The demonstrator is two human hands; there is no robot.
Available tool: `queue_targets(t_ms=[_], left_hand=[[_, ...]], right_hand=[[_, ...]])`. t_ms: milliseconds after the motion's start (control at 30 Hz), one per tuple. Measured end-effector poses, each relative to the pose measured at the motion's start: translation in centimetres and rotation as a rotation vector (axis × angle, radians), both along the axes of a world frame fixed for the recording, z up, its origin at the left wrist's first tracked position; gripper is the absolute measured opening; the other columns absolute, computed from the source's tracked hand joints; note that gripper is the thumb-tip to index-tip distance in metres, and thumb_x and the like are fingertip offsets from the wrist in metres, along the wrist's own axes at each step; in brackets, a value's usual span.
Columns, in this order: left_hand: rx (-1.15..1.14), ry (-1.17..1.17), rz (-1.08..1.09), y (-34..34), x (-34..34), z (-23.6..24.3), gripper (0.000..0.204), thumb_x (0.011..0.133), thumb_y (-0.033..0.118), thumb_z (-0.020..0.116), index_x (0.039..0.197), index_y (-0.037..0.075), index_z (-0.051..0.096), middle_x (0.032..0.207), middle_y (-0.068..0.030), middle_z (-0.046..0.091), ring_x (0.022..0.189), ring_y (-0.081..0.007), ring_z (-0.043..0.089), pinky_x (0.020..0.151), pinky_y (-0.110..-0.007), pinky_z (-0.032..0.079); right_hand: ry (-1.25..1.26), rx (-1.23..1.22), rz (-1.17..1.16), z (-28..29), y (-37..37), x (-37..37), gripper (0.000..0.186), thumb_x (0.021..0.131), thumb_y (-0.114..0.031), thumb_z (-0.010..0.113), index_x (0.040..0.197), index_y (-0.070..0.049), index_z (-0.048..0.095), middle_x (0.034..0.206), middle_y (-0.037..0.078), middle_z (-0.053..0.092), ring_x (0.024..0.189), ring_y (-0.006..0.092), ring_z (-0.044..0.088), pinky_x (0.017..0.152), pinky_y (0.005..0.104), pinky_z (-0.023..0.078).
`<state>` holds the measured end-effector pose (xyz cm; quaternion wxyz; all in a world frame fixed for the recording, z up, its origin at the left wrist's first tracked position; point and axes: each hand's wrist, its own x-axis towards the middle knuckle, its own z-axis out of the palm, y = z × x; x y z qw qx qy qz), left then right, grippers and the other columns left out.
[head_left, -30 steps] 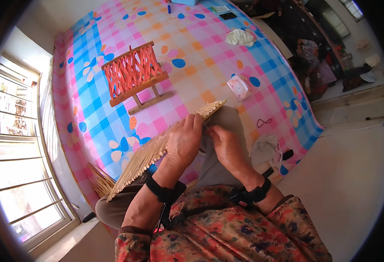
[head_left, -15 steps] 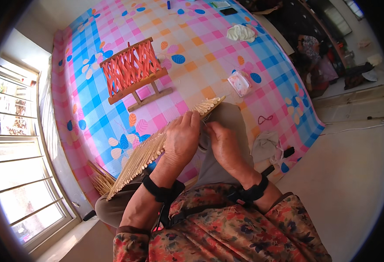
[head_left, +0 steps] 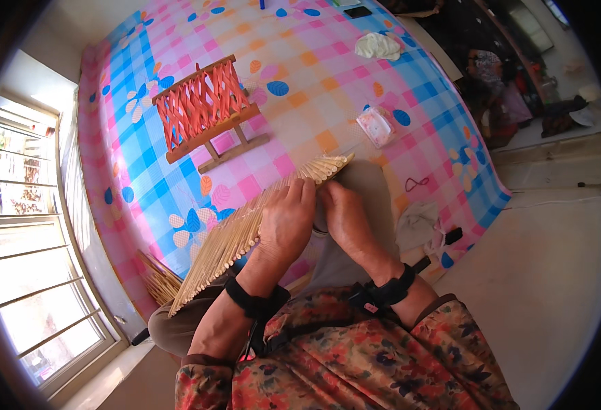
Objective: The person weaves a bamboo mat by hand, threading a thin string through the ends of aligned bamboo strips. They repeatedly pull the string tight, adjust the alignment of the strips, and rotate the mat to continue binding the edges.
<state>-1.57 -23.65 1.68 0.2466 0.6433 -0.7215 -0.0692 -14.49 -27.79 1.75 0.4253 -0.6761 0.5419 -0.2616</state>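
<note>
Clasps a slanting mat of thin, straw-coloured round sticks [head_left: 222, 242] with the left hand [head_left: 288, 217], fingers bent over its upper face and pressed down close to its pointed right end. Has the right hand [head_left: 345, 213] just beside the left, with fingers bunched narrow at the near edge of that same end; cannot tell, with those fingertips partly hidden, about anything pinched between them. Holds the mat slantwise above the lap, from just beyond the grip down and leftward past the left forearm, with pale cut ends in a row along the side nearest the body. Wears grey-brown trousers [head_left: 369, 188] under and just right of the grip, a black strap [head_left: 249, 298] behind each hand, and a floral garment in brown and red [head_left: 355, 348] nearer the body. Shows, well left of the grip and beyond the mat's low end, a bundle of loose straw-coloured sticks [head_left: 160, 280]. Shows, ahead and to the left, a brown wooden stand laced with crisscrossed red strips [head_left: 201, 102], on a pink, blue and orange checked sheet [head_left: 300, 89]. Shows, ahead and to the right, a small clear-and-pink box [head_left: 375, 128], with a crumpled white cloth [head_left: 379, 46] farther off; directly right, a dark red looped cord [head_left: 416, 183] and, nearer the body, a crumpled grey cloth [head_left: 415, 224].
</note>
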Motion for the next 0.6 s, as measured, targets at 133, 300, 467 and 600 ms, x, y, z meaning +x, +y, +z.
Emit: queue_targets(t_ms=[133, 300, 467, 600], left_hand=[[0.018, -0.006, -0.006, 0.4, -0.3, -0.2, 0.038, 0.079, 0.003, 0.059, 0.116, -0.002, 0.056, 0.103, -0.0161, 0.063, 0.092, -0.0327, 0.064, 0.079, -0.041, 0.052], [0.021, 0.011, -0.028, 0.4, -0.2, -0.2, 0.040, 0.079, 0.002, 0.058, 0.118, -0.002, 0.054, 0.104, -0.0165, 0.062, 0.094, -0.0323, 0.064, 0.080, -0.041, 0.051], [0.017, -0.006, -0.022, 0.1, -0.1, -0.7, 0.040, 0.079, 0.003, 0.058, 0.119, -0.002, 0.053, 0.100, -0.0160, 0.062, 0.091, -0.0323, 0.064, 0.080, -0.040, 0.051], [0.018, 0.013, -0.011, -0.3, -0.5, -1.0, 0.038, 0.079, 0.003, 0.058, 0.116, -0.002, 0.054, 0.099, -0.0158, 0.062, 0.090, -0.0327, 0.064, 0.079, -0.041, 0.051]], right_hand=[[-0.085, 0.056, 0.037, -1.3, -0.2, -0.8, 0.015, 0.097, -0.012, 0.053, 0.094, 0.002, 0.059, 0.068, 0.011, 0.059, 0.059, 0.0207, 0.057, 0.055, 0.0341, 0.045], [-0.225, 0.506, -0.025, 0.6, -0.5, -1.4, 0.015, 0.099, -0.013, 0.052, 0.095, -0.002, 0.061, 0.063, 0.000, 0.052, 0.052, 0.0080, 0.047, 0.046, 0.0275, 0.038], [-0.212, 0.436, 0.042, -0.2, -0.9, -1.9, 0.018, 0.098, -0.013, 0.051, 0.093, -0.002, 0.065, 0.063, 0.001, 0.054, 0.051, 0.0098, 0.048, 0.046, 0.0287, 0.038], [-0.239, 0.591, -0.017, 0.1, -1.5, -2.2, 0.018, 0.097, -0.013, 0.051, 0.093, -0.002, 0.065, 0.064, 0.000, 0.055, 0.052, 0.0085, 0.049, 0.043, 0.0272, 0.037]])
